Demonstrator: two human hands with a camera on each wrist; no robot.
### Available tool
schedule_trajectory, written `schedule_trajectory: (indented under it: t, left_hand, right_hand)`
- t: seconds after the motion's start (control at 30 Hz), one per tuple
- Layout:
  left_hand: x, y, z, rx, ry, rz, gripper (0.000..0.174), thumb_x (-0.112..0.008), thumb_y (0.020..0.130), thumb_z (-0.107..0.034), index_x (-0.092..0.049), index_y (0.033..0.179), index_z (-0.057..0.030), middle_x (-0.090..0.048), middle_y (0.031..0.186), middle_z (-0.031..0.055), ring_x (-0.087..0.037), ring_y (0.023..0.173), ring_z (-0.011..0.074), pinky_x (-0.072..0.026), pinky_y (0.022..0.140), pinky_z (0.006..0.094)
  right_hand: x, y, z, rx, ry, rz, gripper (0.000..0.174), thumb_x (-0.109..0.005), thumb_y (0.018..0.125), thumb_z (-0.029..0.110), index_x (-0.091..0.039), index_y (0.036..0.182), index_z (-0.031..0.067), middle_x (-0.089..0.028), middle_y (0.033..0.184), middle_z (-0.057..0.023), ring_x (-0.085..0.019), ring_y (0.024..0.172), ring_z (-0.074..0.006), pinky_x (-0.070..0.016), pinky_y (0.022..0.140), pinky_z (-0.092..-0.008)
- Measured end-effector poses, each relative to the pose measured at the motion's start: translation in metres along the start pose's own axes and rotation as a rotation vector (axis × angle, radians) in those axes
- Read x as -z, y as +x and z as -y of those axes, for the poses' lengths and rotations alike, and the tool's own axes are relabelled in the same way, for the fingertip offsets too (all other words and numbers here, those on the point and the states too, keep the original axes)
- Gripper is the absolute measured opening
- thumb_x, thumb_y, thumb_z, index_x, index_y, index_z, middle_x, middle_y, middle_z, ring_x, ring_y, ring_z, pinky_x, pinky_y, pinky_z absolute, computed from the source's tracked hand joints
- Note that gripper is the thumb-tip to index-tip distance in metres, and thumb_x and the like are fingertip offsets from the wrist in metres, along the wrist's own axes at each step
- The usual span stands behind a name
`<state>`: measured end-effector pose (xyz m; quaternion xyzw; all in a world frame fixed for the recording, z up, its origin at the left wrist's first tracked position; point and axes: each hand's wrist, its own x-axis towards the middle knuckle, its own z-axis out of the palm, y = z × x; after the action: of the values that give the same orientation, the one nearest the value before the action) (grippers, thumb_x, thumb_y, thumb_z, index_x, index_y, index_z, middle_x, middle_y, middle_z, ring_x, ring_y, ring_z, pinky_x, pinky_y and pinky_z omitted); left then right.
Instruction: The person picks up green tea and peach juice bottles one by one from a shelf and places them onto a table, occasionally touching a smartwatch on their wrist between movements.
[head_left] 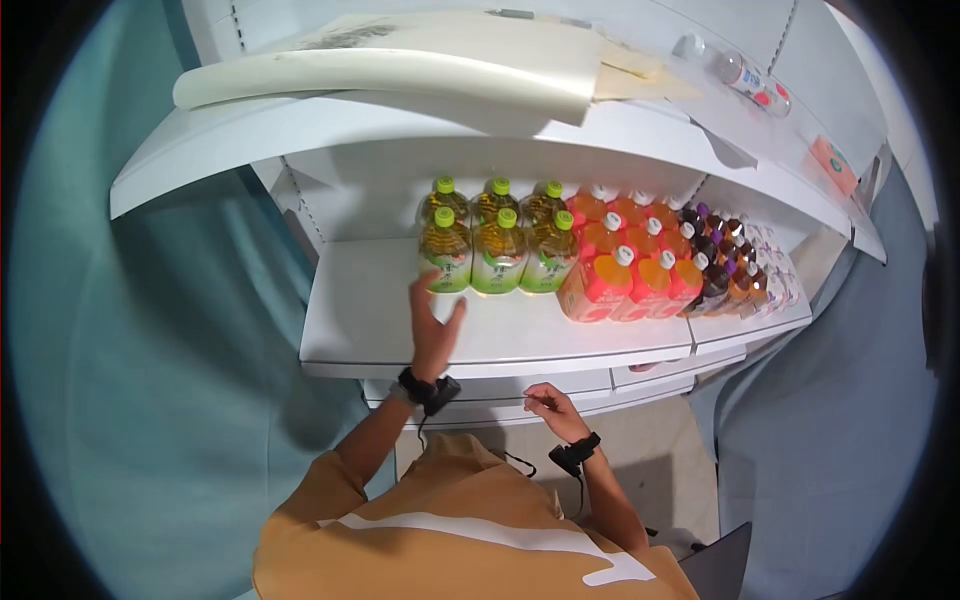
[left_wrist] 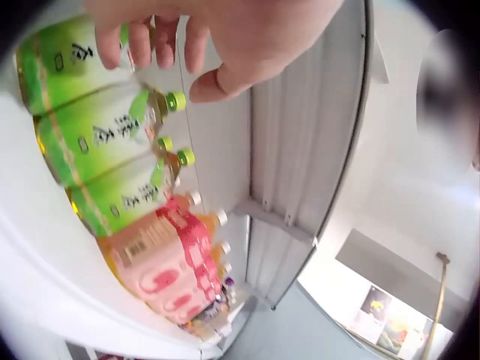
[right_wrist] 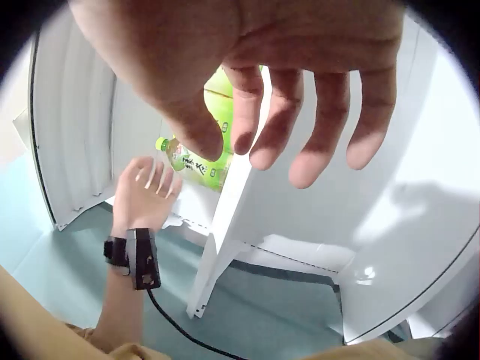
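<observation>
My left hand point(head_left: 435, 328) reaches over the shelf, fingers spread, by the front-left green-capped tea bottle point(head_left: 445, 260). In the left wrist view, relaxed fingers and thumb hang beside the green-labelled bottles point(left_wrist: 109, 139), with nothing in their grasp. The tea bottles stand upright in two rows, amber drink showing above the labels. Lower down, my right hand point(head_left: 557, 410) hovers in front of the shelf edge and holds nothing. Its fingers bend loosely in the right wrist view, where they partly cover a green tea bottle point(right_wrist: 199, 169).
Right of the tea stand pink-labelled bottles point(head_left: 605, 285), then dark bottles point(head_left: 712, 285) with white or purple caps. An upper shelf point(head_left: 290, 130) overhangs them, carrying a rolled white sheet point(head_left: 400, 82) and a bottle lying down point(head_left: 755, 85). Blue-green curtains point(head_left: 190, 330) hang at both sides.
</observation>
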<state>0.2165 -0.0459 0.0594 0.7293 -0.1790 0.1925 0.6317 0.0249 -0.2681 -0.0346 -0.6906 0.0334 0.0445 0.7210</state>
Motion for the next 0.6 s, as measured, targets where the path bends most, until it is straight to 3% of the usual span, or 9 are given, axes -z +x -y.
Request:
schedule_trajectory:
  t: [0.07, 0.17, 0.27, 0.37, 0.4, 0.5, 0.6]
  left_hand:
    - [0.009, 0.03, 0.034, 0.033, -0.007, -0.136, 0.058, -0.075, 0.088, -0.012, -0.045, 0.136, -0.0007, -0.048, 0.136, 0.0137, -0.045, 0.131, 0.0266, -0.0356, 0.111, 0.0406]
    - [0.01, 0.066, 0.042, -0.032, -0.051, -0.176, 0.065, -0.078, 0.088, -0.018, -0.041, 0.138, 0.0019, -0.047, 0.136, 0.0168, -0.041, 0.135, 0.0277, -0.0331, 0.113, 0.0423]
    - [-0.003, 0.087, 0.048, 0.18, -0.171, -0.096, 0.073, -0.081, 0.086, -0.021, -0.038, 0.14, 0.0026, -0.047, 0.135, 0.019, -0.046, 0.132, 0.0281, -0.0411, 0.108, 0.0424]
    - [-0.014, 0.095, 0.041, 0.255, -0.404, 0.134, 0.083, -0.085, 0.082, -0.024, -0.035, 0.142, 0.0029, -0.046, 0.135, 0.02, -0.053, 0.125, 0.0286, -0.0509, 0.099, 0.0412]
    - [-0.02, 0.092, 0.044, 0.219, -0.372, 0.043, 0.085, -0.088, 0.079, -0.026, -0.038, 0.141, 0.0038, -0.049, 0.131, 0.0182, -0.059, 0.118, 0.0261, -0.0563, 0.091, 0.0375]
    - [-0.02, 0.095, 0.075, 0.109, -0.14, -0.008, 0.083, -0.089, 0.076, -0.029, -0.045, 0.138, 0.0022, -0.052, 0.126, 0.0161, -0.059, 0.116, 0.0267, -0.0546, 0.093, 0.0385]
    - [-0.004, 0.099, 0.076, 0.147, 0.052, 0.055, 0.083, -0.09, 0.071, -0.04, -0.052, 0.134, -0.0023, -0.054, 0.123, 0.015, -0.06, 0.115, 0.0274, -0.0525, 0.095, 0.0399]
  right_hand:
    - [-0.004, 0.013, 0.009, 0.06, 0.003, 0.009, 0.019, -0.062, 0.099, 0.004, -0.06, 0.118, 0.0048, -0.064, 0.098, -0.001, -0.061, 0.095, -0.0104, -0.0483, 0.085, -0.0271]
    - [-0.008, 0.015, 0.031, 0.076, 0.036, -0.021, 0.019, -0.062, 0.099, 0.004, -0.06, 0.118, 0.0042, -0.064, 0.098, -0.0009, -0.061, 0.094, -0.0108, -0.0486, 0.085, -0.0264]
    - [-0.003, -0.003, 0.026, 0.079, 0.077, -0.075, 0.019, -0.061, 0.099, 0.003, -0.059, 0.118, 0.0042, -0.064, 0.096, -0.001, -0.061, 0.093, -0.0104, -0.0476, 0.087, -0.026]
    - [0.006, -0.029, 0.008, 0.032, 0.065, -0.151, 0.016, -0.062, 0.099, 0.004, -0.061, 0.115, 0.0047, -0.064, 0.095, -0.0004, -0.062, 0.092, -0.0107, -0.0488, 0.086, -0.0269]
    - [0.009, -0.039, 0.002, 0.006, 0.05, -0.189, 0.015, -0.062, 0.099, 0.005, -0.061, 0.114, 0.0048, -0.064, 0.095, -0.0003, -0.062, 0.091, -0.0108, -0.0492, 0.086, -0.0272]
    - [0.011, -0.063, -0.017, -0.004, 0.116, -0.341, 0.01, -0.061, 0.099, 0.005, -0.062, 0.109, 0.0049, -0.064, 0.094, 0.0003, -0.062, 0.087, -0.0107, -0.0508, 0.082, -0.0273]
    - [0.012, -0.076, -0.022, 0.019, 0.177, -0.484, 0.009, -0.061, 0.099, 0.004, -0.062, 0.108, 0.0047, -0.063, 0.092, 0.0006, -0.061, 0.085, -0.0104, -0.0509, 0.08, -0.0268]
